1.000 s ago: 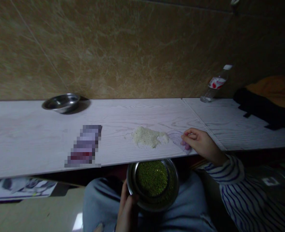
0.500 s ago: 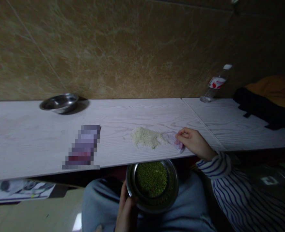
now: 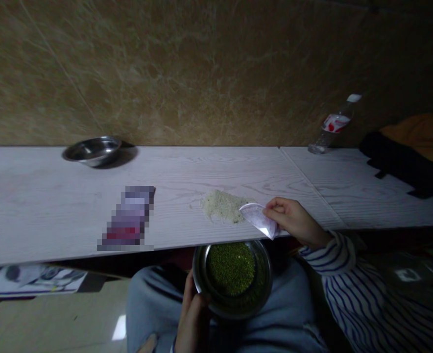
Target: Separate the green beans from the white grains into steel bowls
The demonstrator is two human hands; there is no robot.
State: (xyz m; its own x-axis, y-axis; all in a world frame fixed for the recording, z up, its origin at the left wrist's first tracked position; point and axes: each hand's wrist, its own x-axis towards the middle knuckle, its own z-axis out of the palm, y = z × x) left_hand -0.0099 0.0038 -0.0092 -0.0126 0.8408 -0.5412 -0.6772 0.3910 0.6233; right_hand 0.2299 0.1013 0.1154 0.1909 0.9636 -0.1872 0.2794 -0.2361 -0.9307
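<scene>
My left hand [image 3: 192, 314] grips the left rim of a steel bowl [image 3: 262, 289] in my lap, below the counter edge. Green mung beans [image 3: 232, 269] cover the bowl's bottom. On the counter, my right hand [image 3: 290, 219] pinches a clear half-round plastic protractor [image 3: 257, 219], tilted up so that it catches the light. The protractor's left tip meets the right end of a low pile of white rice [image 3: 222, 206]. A few darker specks show in the rice. My right fingers hide part of the protractor's right side.
A second steel bowl [image 3: 92, 152] stands at the back left by the tiled wall. A flat pixelated item [image 3: 128, 215] lies left of the rice. At the back right are a plastic bottle [image 3: 332, 125] and a dark and orange bag-like item [image 3: 415, 142]. The counter [image 3: 180, 171] ends above my lap.
My right hand moved left with the protractor, toward the rice. The protractor lay nearly flat before and is now tilted up. My left hand and the bowl of beans stay nearly in place.
</scene>
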